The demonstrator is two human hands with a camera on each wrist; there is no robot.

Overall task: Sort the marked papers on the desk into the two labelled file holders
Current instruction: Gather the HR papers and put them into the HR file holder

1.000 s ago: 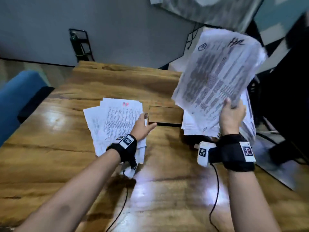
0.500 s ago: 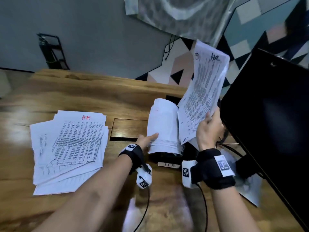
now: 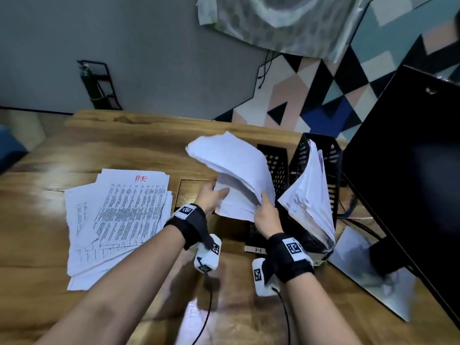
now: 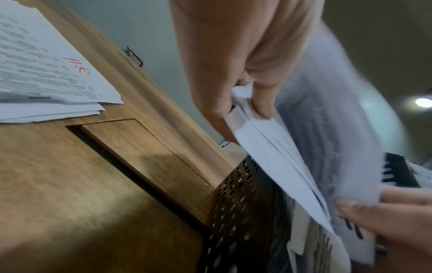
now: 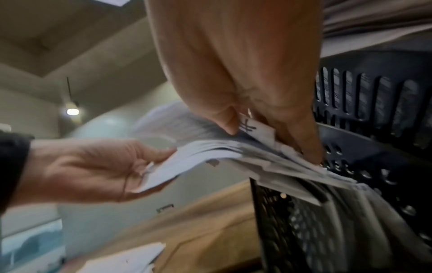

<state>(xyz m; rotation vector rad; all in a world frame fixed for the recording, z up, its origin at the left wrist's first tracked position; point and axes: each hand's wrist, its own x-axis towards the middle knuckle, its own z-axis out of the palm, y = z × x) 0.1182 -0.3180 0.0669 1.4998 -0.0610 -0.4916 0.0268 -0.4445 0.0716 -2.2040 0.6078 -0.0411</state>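
Two black perforated file holders stand at the desk's right, the left holder (image 3: 275,168) beside the right holder (image 3: 332,155). A thick bundle of white papers (image 3: 236,170) rises from the left holder and bends back over to the left. My left hand (image 3: 219,192) pinches the bundle's left edge (image 4: 243,110). My right hand (image 3: 265,202) pinches the corner of a sheet marked in black ink (image 5: 251,127) at the bundle's right edge. The right holder carries a fanned stack of papers (image 3: 308,195). A loose pile of printed sheets (image 3: 119,210), topped by one marked "HR" in red, lies on the desk to the left.
A large black monitor (image 3: 403,170) stands close on the right of the holders, with cables behind its foot. A rectangular cable hatch (image 4: 145,151) is set into the wooden desk (image 3: 49,245) between the pile and the holders. A label strip (image 3: 254,249) sits at the left holder's base.
My right hand has brought the raised sheet down to the bundle in the left holder. My left hand left the desk pile and now grips the bundle, bending it back.
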